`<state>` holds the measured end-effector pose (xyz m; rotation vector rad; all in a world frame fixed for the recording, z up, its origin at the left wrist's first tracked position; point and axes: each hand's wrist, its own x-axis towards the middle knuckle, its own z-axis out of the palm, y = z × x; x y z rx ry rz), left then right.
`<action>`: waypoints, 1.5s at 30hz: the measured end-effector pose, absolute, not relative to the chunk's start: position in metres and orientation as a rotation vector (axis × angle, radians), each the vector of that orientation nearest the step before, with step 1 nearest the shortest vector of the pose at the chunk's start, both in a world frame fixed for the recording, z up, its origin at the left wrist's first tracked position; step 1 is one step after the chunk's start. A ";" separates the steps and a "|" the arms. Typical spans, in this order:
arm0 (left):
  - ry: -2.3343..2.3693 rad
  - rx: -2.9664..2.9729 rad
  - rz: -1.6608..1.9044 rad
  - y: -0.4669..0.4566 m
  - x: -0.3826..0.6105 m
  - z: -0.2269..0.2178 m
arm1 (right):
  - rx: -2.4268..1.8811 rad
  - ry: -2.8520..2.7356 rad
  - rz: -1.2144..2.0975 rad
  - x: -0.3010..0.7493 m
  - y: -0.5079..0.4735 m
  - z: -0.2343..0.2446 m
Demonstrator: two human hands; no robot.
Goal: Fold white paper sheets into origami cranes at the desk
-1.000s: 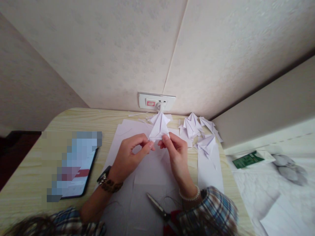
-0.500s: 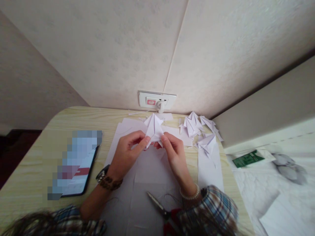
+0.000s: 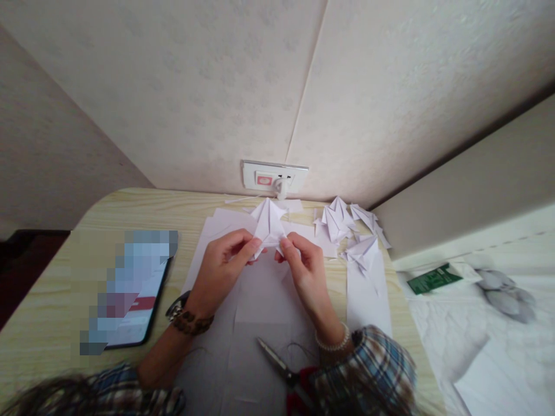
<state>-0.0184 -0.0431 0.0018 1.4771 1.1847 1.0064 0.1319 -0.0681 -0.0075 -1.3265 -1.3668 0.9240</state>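
I saw L hand [image 3: 221,264] & R hand [image 3: 309,267] each pinching a lower corner of the folded paper [image 3: 268,222], prob. to steady both sides.

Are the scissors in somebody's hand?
No: the left hand and right hand both pinch the folded paper, while the scissors lie on white sheets.

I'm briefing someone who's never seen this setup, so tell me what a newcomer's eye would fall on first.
Probably the pointed white folded-paper piece at the centre, pinched between the fingers of the left hand and right hand. Next might come the black-edged rectangular smartphone at left, its screen partly pixelated, then the sharp-cornered white folded-paper shapes grouped to the right of the held piece.
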 end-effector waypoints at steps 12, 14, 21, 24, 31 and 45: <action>1.232 1.432 0.983 -0.039 -0.019 -0.004 | -1.528 -1.223 0.679 0.137 -0.065 -0.007; 1.259 1.427 0.967 -0.038 -0.020 -0.005 | -1.619 -1.218 0.582 0.143 -0.064 -0.008; 1.262 1.440 0.952 -0.038 -0.020 -0.013 | -1.950 -1.286 0.317 0.170 -0.055 -0.018; 1.254 1.470 0.917 -0.038 -0.019 -0.015 | -2.040 -1.301 0.246 0.171 -0.053 -0.018; 1.293 1.592 0.852 -0.036 -0.019 -0.018 | -2.165 -1.332 0.074 0.188 -0.072 0.019; 1.269 1.687 0.835 -0.037 -0.017 -0.017 | -2.515 -1.639 0.185 0.254 -0.101 0.007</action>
